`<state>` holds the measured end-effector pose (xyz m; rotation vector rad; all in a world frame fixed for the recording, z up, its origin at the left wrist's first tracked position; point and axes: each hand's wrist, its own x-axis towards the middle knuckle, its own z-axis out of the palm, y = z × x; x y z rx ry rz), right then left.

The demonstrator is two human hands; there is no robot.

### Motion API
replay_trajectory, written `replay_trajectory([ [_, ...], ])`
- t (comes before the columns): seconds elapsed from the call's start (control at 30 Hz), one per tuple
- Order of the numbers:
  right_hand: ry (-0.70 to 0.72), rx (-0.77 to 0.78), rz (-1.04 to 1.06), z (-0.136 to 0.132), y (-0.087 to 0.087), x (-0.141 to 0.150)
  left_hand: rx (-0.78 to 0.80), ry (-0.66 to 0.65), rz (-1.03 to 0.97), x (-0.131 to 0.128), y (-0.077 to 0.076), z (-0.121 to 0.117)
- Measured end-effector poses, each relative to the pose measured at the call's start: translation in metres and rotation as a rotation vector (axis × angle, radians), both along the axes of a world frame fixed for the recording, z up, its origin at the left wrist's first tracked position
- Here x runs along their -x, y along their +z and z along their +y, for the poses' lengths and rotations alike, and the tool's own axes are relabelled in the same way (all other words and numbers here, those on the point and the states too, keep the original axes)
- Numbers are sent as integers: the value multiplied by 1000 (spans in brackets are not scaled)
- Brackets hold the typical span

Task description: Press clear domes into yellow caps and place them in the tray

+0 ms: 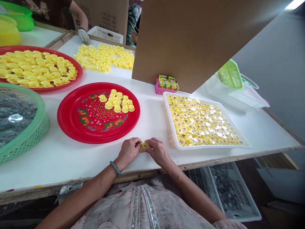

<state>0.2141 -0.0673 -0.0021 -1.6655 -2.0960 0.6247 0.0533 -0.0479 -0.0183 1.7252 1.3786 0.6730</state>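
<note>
My left hand and my right hand meet at the table's front edge, both pinched on one small yellow plastic piece. A bead bracelet circles my left wrist. Just beyond my hands lies a red round tray with a small cluster of yellow pieces on its far right part. To the right stands a white rectangular tray filled with several yellow pieces bearing round stickers.
A green mesh basket of clear shiny items sits at left. A second red tray full of yellow pieces lies behind it. Loose yellow pieces cover the far table, near another person's gloved hand. A cardboard box looms right.
</note>
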Motion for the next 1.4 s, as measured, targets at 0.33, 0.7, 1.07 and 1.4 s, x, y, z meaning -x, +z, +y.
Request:
replay_trajectory([
  [0.33,78,-132,107,-11,-3,-7,148,65,-162,2,4,-3],
  [0.7,272,-175,-236,-22,-4,-1,469,181,-506,-8,-2,-2],
  [1.07,80,-209,59,-23,-12,-11,524,198,-579,-6,-1,-2],
  [1.4,67,-139,142,-5,-14,-7,455,221,-555,2,-4,-6],
])
